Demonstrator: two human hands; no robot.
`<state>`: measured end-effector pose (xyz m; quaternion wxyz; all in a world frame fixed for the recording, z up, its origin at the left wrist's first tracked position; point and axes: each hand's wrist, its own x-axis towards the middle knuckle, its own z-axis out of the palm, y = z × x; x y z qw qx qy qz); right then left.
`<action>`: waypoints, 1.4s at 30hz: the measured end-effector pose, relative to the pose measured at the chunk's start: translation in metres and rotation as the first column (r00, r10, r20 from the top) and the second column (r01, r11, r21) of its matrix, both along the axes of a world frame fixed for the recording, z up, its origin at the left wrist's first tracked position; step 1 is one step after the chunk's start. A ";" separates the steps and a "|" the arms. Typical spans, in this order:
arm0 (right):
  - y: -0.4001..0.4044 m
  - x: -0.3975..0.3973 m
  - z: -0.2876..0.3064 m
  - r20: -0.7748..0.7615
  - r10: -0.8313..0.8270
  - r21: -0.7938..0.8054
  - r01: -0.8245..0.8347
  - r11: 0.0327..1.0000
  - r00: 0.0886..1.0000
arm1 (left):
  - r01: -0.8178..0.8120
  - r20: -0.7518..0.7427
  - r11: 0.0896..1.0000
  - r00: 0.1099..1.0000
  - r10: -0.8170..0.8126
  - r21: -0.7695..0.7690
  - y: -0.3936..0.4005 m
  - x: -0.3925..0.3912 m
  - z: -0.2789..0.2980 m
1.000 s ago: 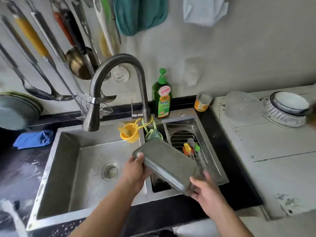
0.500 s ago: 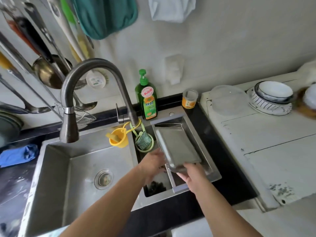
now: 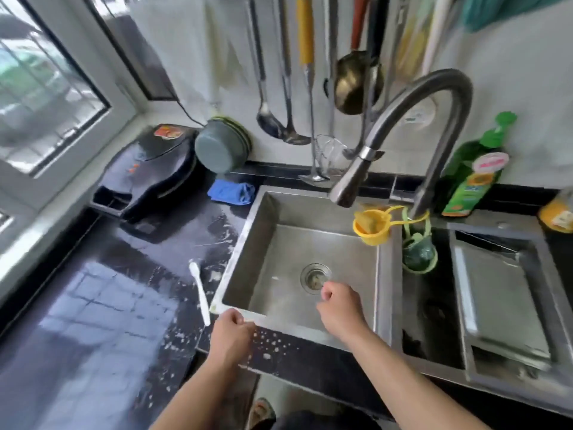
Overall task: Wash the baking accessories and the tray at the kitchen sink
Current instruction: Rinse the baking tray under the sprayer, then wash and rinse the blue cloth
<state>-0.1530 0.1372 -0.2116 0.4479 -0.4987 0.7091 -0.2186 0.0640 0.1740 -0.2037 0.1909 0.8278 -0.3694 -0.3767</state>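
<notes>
Tray [image 3: 504,301] lies flat on the drainer rack over the right-hand sink compartment, apart from both hands, and looks washed and set to drain, so that share of the job seems done. The left hand [image 3: 231,332] hovers at the front left corner of the sink [image 3: 238,240], fingers loosely curled and holding nothing, just beside the lower end of a white spatula [image 3: 200,293] that lies on the tabletop [image 3: 102,308] along the basin's left rim. The right hand [image 3: 339,308] hangs over the main basin near the drain [image 3: 314,276], fingers curled in, apparently empty, though what its fingertips pinch, if anything, cannot be told. No water runs from the faucet [image 3: 347,187]. The spatula seems the accessory still to be washed, and the left hand looks placed to take it; whether other accessories wait out of view cannot be said. The tabletop is dark polished stone, wet and speckled with pale batter or flour around the spatula and along the sink's front edge, so wiping likely remains too. A blue cloth [image 3: 231,192] and a black electric griddle [image 3: 148,175] sit toward the back, a green soap bottle [image 3: 471,178] stands behind the faucet, ladles hang on the white wall, and a window fills the left side.
</notes>
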 end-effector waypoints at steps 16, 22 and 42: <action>-0.060 -0.019 0.067 0.530 -0.602 -0.092 0.747 0.659 0.597 | 0.146 0.344 0.969 0.916 -0.208 0.198 -0.110 0.129 -0.058; -0.106 -0.047 0.127 0.701 -0.300 -0.199 0.581 0.790 0.648 | 0.064 0.305 0.972 0.943 -0.134 0.226 -0.116 0.130 -0.055; -0.138 -0.100 0.118 0.598 0.132 -0.319 0.084 0.944 0.791 | -0.154 -0.683 0.988 0.720 0.122 0.014 -0.118 -0.065 0.029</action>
